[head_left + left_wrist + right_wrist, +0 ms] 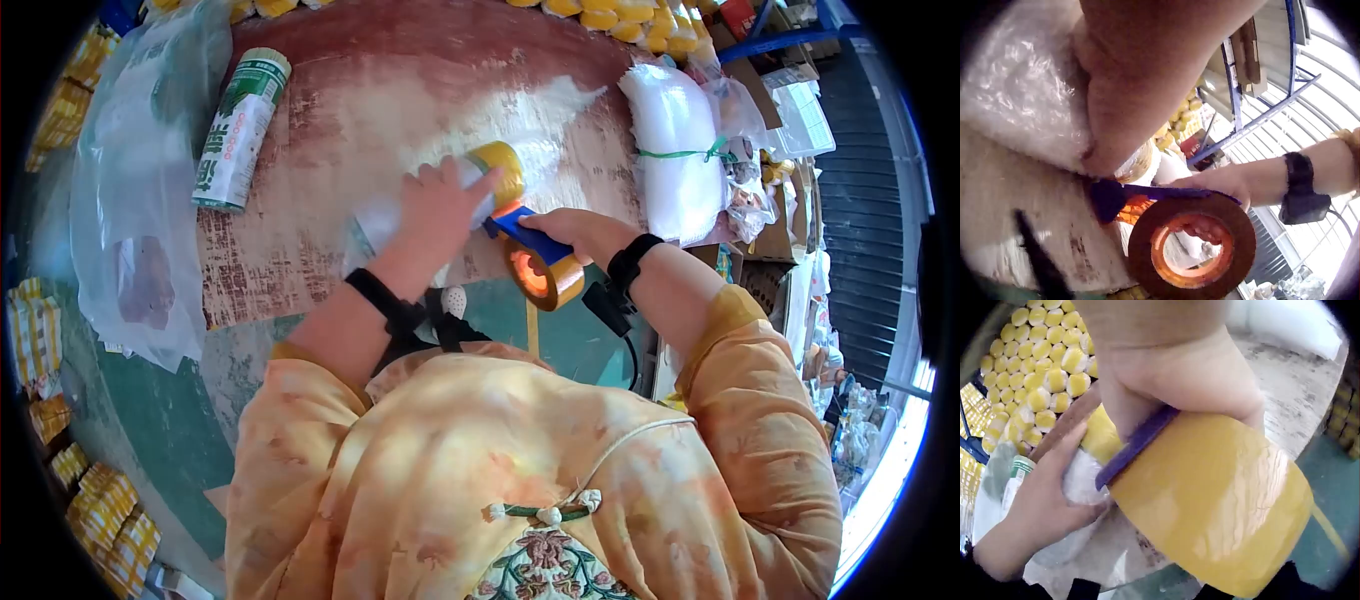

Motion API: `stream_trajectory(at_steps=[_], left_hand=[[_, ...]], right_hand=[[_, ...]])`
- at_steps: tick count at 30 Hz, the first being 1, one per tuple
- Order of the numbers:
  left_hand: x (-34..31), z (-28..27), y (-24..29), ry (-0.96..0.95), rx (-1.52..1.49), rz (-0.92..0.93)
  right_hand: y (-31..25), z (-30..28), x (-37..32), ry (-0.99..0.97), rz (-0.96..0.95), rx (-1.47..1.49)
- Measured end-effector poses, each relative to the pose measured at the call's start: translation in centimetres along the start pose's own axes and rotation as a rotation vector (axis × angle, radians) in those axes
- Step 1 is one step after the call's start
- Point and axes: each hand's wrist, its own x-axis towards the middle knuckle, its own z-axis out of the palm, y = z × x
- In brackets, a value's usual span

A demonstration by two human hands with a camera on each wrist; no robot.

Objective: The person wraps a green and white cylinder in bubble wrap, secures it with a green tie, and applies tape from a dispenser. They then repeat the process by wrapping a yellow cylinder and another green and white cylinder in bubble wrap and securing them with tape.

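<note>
Head view, printed pack [240, 130]: it lies on the desk [300, 250], at the left side; on white ground there are large green characters and small red letters, which I cannot read surely.
Head view, left hand [437, 208]: it lies over the wrapped bundle [378, 222], with the fingers a little apart from each other, near the yellow end [503, 172] of this bundle.
Head view, right hand [580, 234]: it grips the blue tape dispenser [540, 238], which carries the yellow tape roll [552, 278], beside the bundle and at the near edge of the desk.
Left wrist view, tape: the roll shows its round side and an orange core; the dispenser's front end is just beside the left hand. I can read no brand on it.
Left wrist view, left grip: the hand is against the clear plastic of the bundle; its fingertips are hidden.
Right wrist view, left grip: thumb and fingers are wide from each other, and go round the bundle between them.
Right wrist view, right grip: it is closed on the dispenser, above the roll; the wide yellow face of the tape carries no readable writing.
Right wrist view, yellow and white bundles [1041, 375]: many are stacked beyond the desk.
</note>
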Motion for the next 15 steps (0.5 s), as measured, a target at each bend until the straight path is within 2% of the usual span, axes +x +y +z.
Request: stream_trajectory(at_steps=[2, 3, 5, 8, 10, 12, 15], left_hand=[[-0.4, 0.0, 0.1, 0.004, 0.011, 0.017], [-0.2, -0.1, -0.5, -0.063, -0.073, 0.015], [1.5, -1.7, -2.4, -0.185, -0.233, 0.014], [4.4, -0.8, -6.3, -0.276, -0.588, 0.062], [5.7, -0.3, -7.6, -0.344, -0.649, 0.096], [5.7, -0.1, -7.8, -0.384, -0.678, 0.111], [5.4, -1.3, -7.5, -0.387, -0.648, 0.109]], right_hand=[[-0.6, 0.4, -0.3, 0.039, -0.022, -0.055], [-1.0, -0.2, -0.9, -0.036, 0.039, -0.055], [-2.6, 0.4, -2.8, 0.069, 0.073, -0.168], [-1.6, 1.1, -4.2, 0.095, -0.066, 0.026], [1.5, -0.1, -2.2, 0.088, -0.091, 0.142], [2.7, -0.1, -3.4, 0.081, -0.089, 0.212], [3.3, -0.3, -3.5, 0.074, -0.114, 0.165]])
